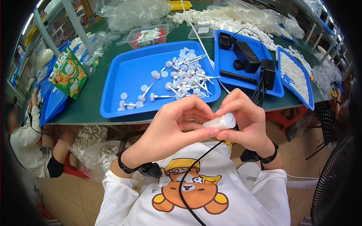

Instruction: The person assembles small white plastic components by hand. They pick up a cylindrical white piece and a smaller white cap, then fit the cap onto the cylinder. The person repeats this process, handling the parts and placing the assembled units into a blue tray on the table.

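In front of my chest, both hands close on a small white plastic cylinder with a clear round end. My left hand pinches its left part between thumb and fingers. The thumb and fingertips of my right hand are around its right end, where a thin pinkish wire sticks out. Just beyond my hands, a blue tray holds many thin white stems with translucent round discs, piled to its right side, and a few loose discs at its near left.
A second blue tray holds black adapters and cables. Right of it, another tray is full of small white pieces. White cylinders heap at the back. A green snack bag stands left. A co-worker sits far left; a fan stands right.
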Motion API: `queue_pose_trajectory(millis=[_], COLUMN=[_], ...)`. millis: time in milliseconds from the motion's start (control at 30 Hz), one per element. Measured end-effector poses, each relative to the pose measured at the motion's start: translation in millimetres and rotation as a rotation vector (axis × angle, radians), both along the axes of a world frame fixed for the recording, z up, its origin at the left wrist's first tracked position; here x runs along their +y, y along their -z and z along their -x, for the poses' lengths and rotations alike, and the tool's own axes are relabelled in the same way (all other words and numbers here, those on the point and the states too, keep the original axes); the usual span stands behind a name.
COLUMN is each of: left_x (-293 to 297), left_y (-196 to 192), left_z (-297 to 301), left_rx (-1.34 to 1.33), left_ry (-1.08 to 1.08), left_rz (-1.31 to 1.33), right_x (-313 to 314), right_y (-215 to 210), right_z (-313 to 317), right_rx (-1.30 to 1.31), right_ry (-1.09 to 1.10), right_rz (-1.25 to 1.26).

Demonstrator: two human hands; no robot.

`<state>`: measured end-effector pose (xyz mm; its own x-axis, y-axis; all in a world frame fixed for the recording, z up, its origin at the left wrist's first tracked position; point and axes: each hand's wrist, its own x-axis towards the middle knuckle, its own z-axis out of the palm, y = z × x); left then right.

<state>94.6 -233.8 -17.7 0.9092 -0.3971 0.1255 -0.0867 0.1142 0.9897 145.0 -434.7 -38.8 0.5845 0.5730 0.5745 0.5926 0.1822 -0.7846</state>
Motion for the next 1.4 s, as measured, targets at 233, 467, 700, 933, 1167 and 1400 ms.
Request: queue_pose_trajectory(millis=[233, 467, 700, 933, 1167, 1400], left_x=[-2.4, 8.0, 35.4, 58.7, 66.4, 85.8], left_y=[-1.9, 2.4, -12.5, -4.0, 3.1, -5.3], left_z=[2.5, -3.5, -11.3, -19.5, -31.1, -31.5], left_rx=[-0.024, -0.218, -0.525, -0.448, -0.394, -0.346], left_ry=[0.044, 0.02, -0.482, -0.495, -0.414, -0.467], left_rz=[0.032, -0.163, -0.584, -0.966, -1.055, -1.016], right_x=[0.7, -0.7, -13.7, -23.5, -15.1, -11.3], right_y=[-0.1, -2.2, -0.9, -6.6, -12.7, -12.5], right_z=[-0.1, 0.6, -7.8, -11.9, -6.0, -1.7], right_rx=[0.054, 0.036, 0.107, 0.094, 0.161, 0.301], right_ry=[-0.039, -0.022, 0.131, 0.201, 0.193, 0.15], right_rz=[-0.046, -0.022, -0.133, -0.182, -0.172, -0.201])
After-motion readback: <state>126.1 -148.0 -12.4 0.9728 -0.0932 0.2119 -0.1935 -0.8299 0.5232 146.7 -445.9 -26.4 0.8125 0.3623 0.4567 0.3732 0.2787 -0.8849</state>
